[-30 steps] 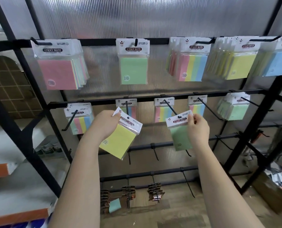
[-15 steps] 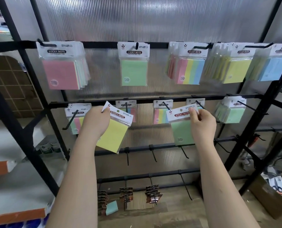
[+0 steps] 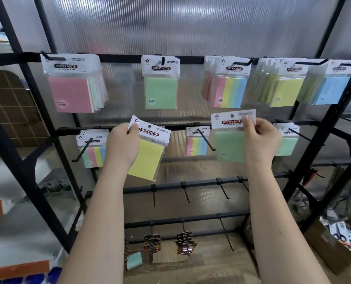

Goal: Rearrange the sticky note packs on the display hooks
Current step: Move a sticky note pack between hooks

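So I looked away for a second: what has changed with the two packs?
The right hand has lifted the green pack up toward the top row. The left hand has raised the yellow pack a little too. Both keep their pinch on the header cards; the hung packs stayed put.

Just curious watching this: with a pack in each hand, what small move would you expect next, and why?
Probably lifting the green pack in the right hand up onto the top-row hook holding the matching green packs. Its header hole is free, and it is already raised towards that row.
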The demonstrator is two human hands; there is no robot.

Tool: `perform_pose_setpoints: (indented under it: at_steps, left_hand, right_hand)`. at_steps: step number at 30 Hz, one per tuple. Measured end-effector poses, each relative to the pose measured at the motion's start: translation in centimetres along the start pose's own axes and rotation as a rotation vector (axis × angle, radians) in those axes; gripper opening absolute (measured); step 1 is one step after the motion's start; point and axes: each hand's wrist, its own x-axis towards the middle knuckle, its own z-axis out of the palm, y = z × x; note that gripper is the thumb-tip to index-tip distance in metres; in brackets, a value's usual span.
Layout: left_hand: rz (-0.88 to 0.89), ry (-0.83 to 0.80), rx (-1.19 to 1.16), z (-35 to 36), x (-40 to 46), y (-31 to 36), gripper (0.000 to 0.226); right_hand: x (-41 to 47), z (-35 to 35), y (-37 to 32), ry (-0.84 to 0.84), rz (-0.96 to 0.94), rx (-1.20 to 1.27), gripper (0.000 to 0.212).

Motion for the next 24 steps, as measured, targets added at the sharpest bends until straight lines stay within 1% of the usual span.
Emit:
perform_pose_setpoints:
  at_steps: [2,5,10,13,15,20,24]
  left_hand:
    - [0.012,0.015,-0.03,0.6,-0.2,0.5,0.043]
    - [0.019,0.039,-0.061,1.4,-0.2,1.3,0.043]
    - [0.044,0.097,-0.094,2.6,-0.1,3.4,0.045]
    - [0.058,0.125,-0.127,3.7,-0.3,4.2,0.045]
    - [0.067,0.139,-0.138,4.3,-0.5,4.4,0.046]
    - [0.061,0.142,-0.128,5.2,-0.8,4.7,0.046]
    - [0.056,0.147,-0.116,5.4,-0.7,4.8,0.045]
  right_hand:
    - [1.0,0.0,-0.8,0.029,-0.02,0.043,0.021]
    - [2.9,0.2,-2.2,0.077,-0.004,0.13,0.024]
    - [6.3,1.0,-4.3,0.029,-0.036,0.201,0.027]
    - [7.6,1.5,-4.7,-0.013,-0.063,0.171,0.029]
    - [8.3,1.7,-4.7,-0.009,-0.071,0.158,0.032]
    - [9.5,1.8,-4.5,0.005,-0.042,0.161,0.036]
    - [10.2,2.1,-4.3,-0.022,-0.033,0.141,0.037]
